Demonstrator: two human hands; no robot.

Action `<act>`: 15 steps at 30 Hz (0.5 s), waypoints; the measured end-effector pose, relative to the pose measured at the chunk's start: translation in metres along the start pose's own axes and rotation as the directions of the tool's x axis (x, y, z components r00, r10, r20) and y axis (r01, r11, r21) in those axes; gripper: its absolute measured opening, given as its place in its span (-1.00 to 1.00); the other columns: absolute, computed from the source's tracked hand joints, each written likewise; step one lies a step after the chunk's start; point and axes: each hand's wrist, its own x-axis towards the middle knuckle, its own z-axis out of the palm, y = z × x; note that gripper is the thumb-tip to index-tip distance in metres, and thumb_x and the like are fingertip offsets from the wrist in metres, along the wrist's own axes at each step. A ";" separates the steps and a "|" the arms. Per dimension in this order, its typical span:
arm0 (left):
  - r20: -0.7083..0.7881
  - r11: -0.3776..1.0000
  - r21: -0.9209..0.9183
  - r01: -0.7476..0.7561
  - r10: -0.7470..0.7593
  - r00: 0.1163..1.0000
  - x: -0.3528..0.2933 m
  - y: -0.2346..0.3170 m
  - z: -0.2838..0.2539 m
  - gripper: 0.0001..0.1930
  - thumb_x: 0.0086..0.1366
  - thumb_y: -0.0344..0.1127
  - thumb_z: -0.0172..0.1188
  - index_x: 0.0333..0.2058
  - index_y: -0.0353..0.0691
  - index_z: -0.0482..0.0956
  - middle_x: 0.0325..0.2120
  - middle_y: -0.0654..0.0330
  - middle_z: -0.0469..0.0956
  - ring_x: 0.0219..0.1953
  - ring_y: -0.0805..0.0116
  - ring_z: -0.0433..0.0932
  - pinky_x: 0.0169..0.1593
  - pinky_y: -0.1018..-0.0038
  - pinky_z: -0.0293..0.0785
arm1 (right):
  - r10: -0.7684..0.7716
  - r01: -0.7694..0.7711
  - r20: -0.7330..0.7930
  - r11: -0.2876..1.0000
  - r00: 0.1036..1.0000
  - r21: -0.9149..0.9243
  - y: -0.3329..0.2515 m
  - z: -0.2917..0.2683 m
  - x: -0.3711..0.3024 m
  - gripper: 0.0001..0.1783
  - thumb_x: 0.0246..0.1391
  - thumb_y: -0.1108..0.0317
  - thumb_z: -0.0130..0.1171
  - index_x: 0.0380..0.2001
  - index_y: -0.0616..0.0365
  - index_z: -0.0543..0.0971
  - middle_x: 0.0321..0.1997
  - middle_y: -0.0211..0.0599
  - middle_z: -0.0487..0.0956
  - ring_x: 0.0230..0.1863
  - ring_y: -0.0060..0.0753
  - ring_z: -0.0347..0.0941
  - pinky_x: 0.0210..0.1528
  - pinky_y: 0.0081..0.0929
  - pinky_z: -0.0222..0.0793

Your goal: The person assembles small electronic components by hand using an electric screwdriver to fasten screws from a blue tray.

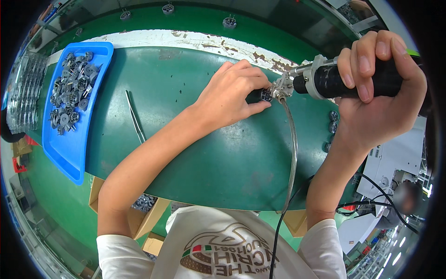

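My left hand [234,95] rests on the green work mat, with its fingers closed around a small dark round part [265,95]. Most of that part is hidden by the fingers. My right hand [378,79] is wrapped around the black body of a powered screwdriver [327,80], which lies tilted toward the left. Its metal head [282,87] meets the small part at my left fingertips, though I cannot make out the tip itself. A clear feed hose [292,153] runs from the head down toward me.
A blue tray [69,158] at the left holds many grey round parts. Metal tweezers [134,118] lie near my left forearm. Several small dark parts [333,122] line the mat's right side. Farther off, round parts [229,22] sit on a green strip. A cardboard box [153,216] stands below.
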 end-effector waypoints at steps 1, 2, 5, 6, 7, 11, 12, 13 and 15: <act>0.002 1.000 0.002 0.004 -0.004 1.000 0.000 0.000 0.000 -0.68 0.07 -0.27 0.48 -0.21 -0.26 0.70 -0.19 0.27 0.66 -0.06 0.23 0.54 0.01 0.30 0.40 | -0.001 0.001 -0.006 1.000 1.000 0.000 0.000 0.001 0.000 -0.76 0.21 0.27 -0.03 -0.35 0.27 0.40 -0.50 -0.17 0.40 -0.71 -0.65 0.07 -0.49 -0.57 0.20; 0.003 1.000 0.003 0.007 -0.007 1.000 0.000 0.000 0.000 -0.68 0.07 -0.27 0.48 -0.21 -0.26 0.70 -0.19 0.27 0.66 -0.06 0.22 0.54 0.01 0.30 0.40 | -0.001 0.001 -0.006 1.000 1.000 0.001 0.000 0.001 0.000 -0.76 0.21 0.27 -0.03 -0.35 0.27 0.40 -0.50 -0.17 0.40 -0.71 -0.65 0.07 -0.49 -0.57 0.20; 0.003 1.000 0.003 0.005 -0.005 1.000 0.000 0.000 0.000 -0.68 0.07 -0.27 0.48 -0.20 -0.26 0.70 -0.19 0.26 0.66 -0.06 0.22 0.53 0.01 0.30 0.40 | -0.021 0.021 0.019 1.000 1.000 -0.022 0.001 0.000 0.000 -0.76 0.21 0.27 -0.03 -0.35 0.27 0.40 -0.50 -0.17 0.40 -0.71 -0.64 0.07 -0.48 -0.57 0.20; 0.004 1.000 0.003 0.005 -0.005 1.000 0.000 0.000 0.000 -0.68 0.07 -0.27 0.48 -0.20 -0.26 0.70 -0.19 0.26 0.66 -0.06 0.22 0.53 0.01 0.30 0.40 | -0.018 0.018 0.004 1.000 1.000 -0.018 0.001 0.001 0.000 -0.76 0.21 0.27 -0.04 -0.35 0.27 0.40 -0.50 -0.17 0.41 -0.71 -0.64 0.07 -0.48 -0.57 0.20; 0.009 1.000 0.007 0.009 -0.009 1.000 0.000 0.000 0.000 -0.68 0.07 -0.27 0.48 -0.20 -0.26 0.70 -0.19 0.26 0.66 -0.06 0.22 0.53 0.01 0.30 0.40 | -0.015 0.015 -0.012 1.000 1.000 -0.015 0.000 0.002 0.000 -0.76 0.21 0.27 -0.04 -0.35 0.27 0.39 -0.50 -0.16 0.41 -0.71 -0.64 0.07 -0.49 -0.57 0.20; -0.002 1.000 0.008 -0.006 0.006 1.000 0.000 -0.001 0.000 -0.68 0.07 -0.27 0.47 -0.20 -0.26 0.70 -0.18 0.26 0.66 -0.05 0.22 0.53 0.00 0.31 0.40 | -0.010 0.010 -0.002 1.000 1.000 0.009 0.000 0.002 -0.001 -0.76 0.21 0.27 -0.04 -0.35 0.27 0.40 -0.50 -0.16 0.41 -0.71 -0.64 0.06 -0.48 -0.58 0.19; -0.002 1.000 0.008 -0.006 0.006 1.000 -0.001 -0.001 0.000 -0.68 0.07 -0.27 0.47 -0.20 -0.26 0.70 -0.18 0.26 0.66 -0.05 0.22 0.53 0.00 0.31 0.40 | 0.002 -0.002 -0.005 1.000 1.000 -0.004 0.000 0.004 0.000 -0.76 0.22 0.27 -0.04 -0.35 0.28 0.40 -0.50 -0.17 0.40 -0.71 -0.65 0.06 -0.49 -0.58 0.19; -0.004 1.000 0.009 -0.004 0.004 1.000 -0.001 -0.001 0.000 -0.68 0.07 -0.27 0.47 -0.21 -0.27 0.70 -0.18 0.25 0.66 -0.05 0.22 0.53 0.00 0.31 0.40 | 0.013 -0.013 -0.009 1.000 1.000 -0.018 0.000 0.004 0.000 -0.75 0.22 0.27 -0.05 -0.35 0.28 0.40 -0.50 -0.17 0.40 -0.71 -0.65 0.05 -0.49 -0.58 0.19; -0.007 1.000 0.010 -0.002 0.002 1.000 -0.001 -0.001 0.001 -0.69 0.07 -0.27 0.46 -0.21 -0.27 0.70 -0.18 0.25 0.66 -0.06 0.22 0.53 0.00 0.31 0.40 | -0.010 0.010 0.008 0.999 1.000 -0.041 0.002 0.003 0.000 -0.75 0.22 0.27 -0.05 -0.35 0.28 0.40 -0.50 -0.18 0.40 -0.71 -0.65 0.05 -0.49 -0.58 0.19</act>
